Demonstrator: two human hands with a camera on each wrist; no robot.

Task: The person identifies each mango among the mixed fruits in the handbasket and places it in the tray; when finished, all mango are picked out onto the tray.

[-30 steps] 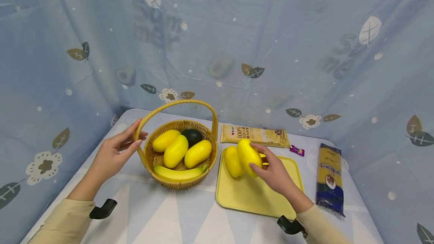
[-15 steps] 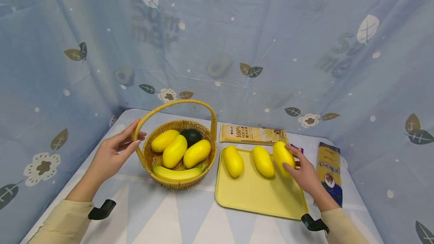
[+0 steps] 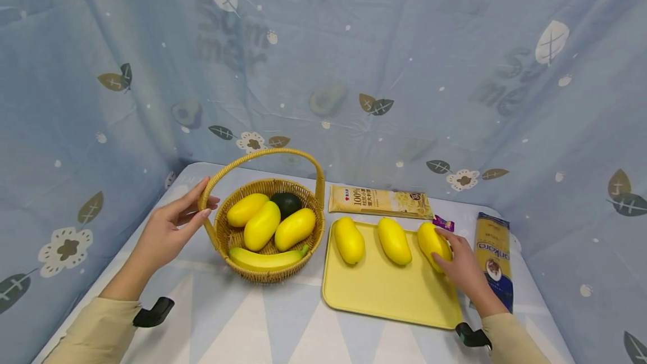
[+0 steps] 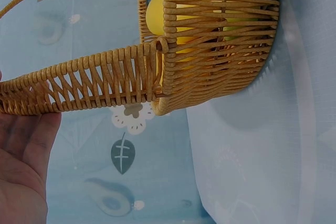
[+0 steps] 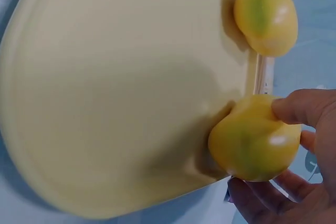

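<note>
In the head view my left hand [image 3: 169, 232] holds the side of the wicker basket's handle [image 3: 263, 152], thumb in front and fingers behind. Inside the basket [image 3: 268, 278] are several yellow mangoes [image 3: 262, 226], a banana [image 3: 265, 260] and a dark green avocado [image 3: 286, 205]. My right hand [image 3: 462, 265] grips a mango [image 3: 432, 243] at the right end of the yellow tray [image 3: 384, 296]. Two other mangoes lie to its left on that tray, one at the far left [image 3: 349, 240] and one in the middle [image 3: 394, 241]. The right wrist view shows thumb and fingers on opposite sides of the held mango [image 5: 254, 145].
Behind the tray lies a flat yellow pasta packet [image 3: 379, 201], with a small purple candy [image 3: 443, 223] near its right end. A blue and gold packet [image 3: 490, 257] lies on the right, partly behind my right wrist. Patterned curtains enclose the table.
My right hand has moved right with a mango and lowered it onto the tray's right end, leaving the middle and left mangoes apart. The left hand stays at the basket handle.
</note>
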